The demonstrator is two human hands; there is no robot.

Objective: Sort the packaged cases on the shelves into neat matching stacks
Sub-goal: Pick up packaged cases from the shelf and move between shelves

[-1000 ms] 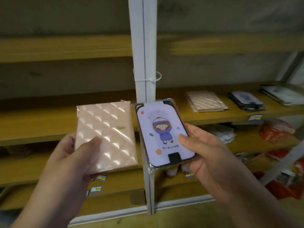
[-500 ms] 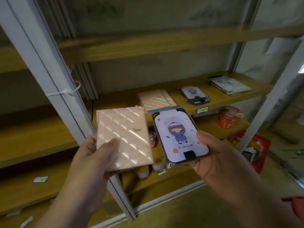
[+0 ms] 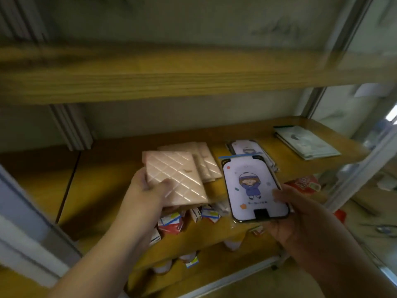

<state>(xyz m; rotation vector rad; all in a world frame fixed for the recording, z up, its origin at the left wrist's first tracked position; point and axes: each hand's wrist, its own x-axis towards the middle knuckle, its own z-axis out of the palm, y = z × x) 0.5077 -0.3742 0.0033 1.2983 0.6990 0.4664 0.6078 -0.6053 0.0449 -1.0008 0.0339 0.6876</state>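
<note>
While the left hand [image 3: 148, 190] clamps a pink quilted case [image 3: 175, 179], thumb on top and fingers [image 3: 139, 179] curled beneath, it hovers just in front of the matching pink stack [image 3: 204, 160] on the wooden shelf [image 3: 103, 168]. The right hand [image 3: 300, 216] grips a packaged cartoon-girl case [image 3: 253, 190], thumb on its face; a like stack [image 3: 242, 147] lies just beyond those fingers.

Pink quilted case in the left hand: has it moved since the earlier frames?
Yes. The pink quilted case has gone forward and now overlaps the matching pink stack on the shelf.
</note>
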